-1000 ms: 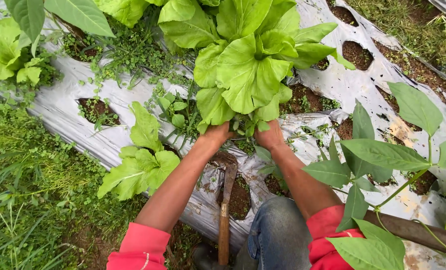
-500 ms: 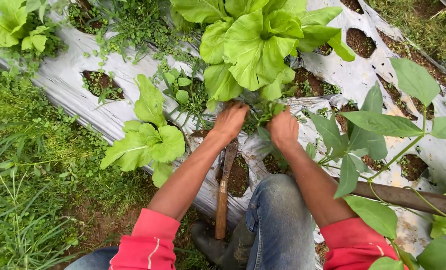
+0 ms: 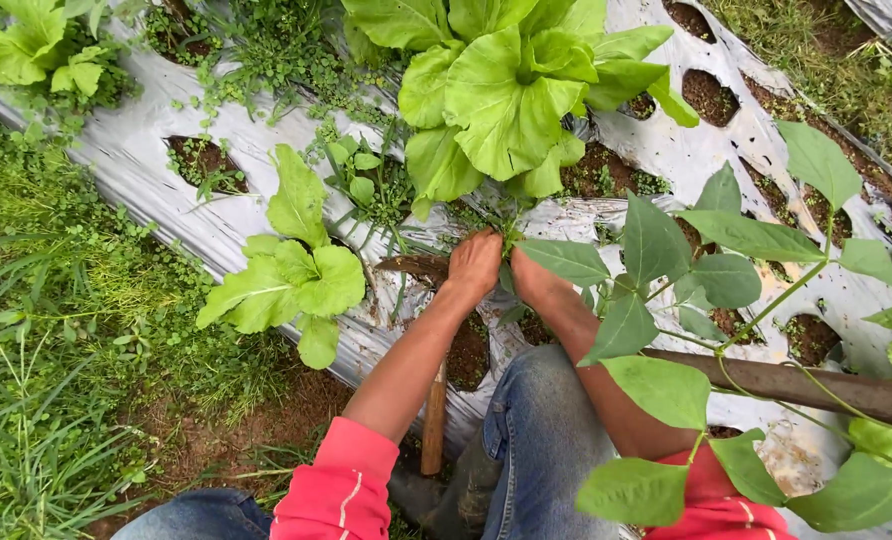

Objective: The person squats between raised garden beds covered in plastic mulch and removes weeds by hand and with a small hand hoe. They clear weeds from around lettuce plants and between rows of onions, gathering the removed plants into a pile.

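My left hand and my right hand are down low, side by side, at the bottom of the big bright green leafy plant. My left hand is curled, with the fingers bent down into the small weeds at the foot of the plant. I cannot tell if it pinches anything. My right hand is partly hidden behind a dark green pointed leaf, so I cannot tell if it is spread or closed.

The big plant grows out of a hole in the shiny silver plastic sheet that covers the garden bed. Its leaves spread wide just above my hands.

A tool with a wooden handle and a rusty brown blade lies on the sheet under my left arm. A smaller light green plant sits to the left of my left hand. A brown pole lies across the sheet on the right, near my right arm. Green grass grows beside the bed on the left.
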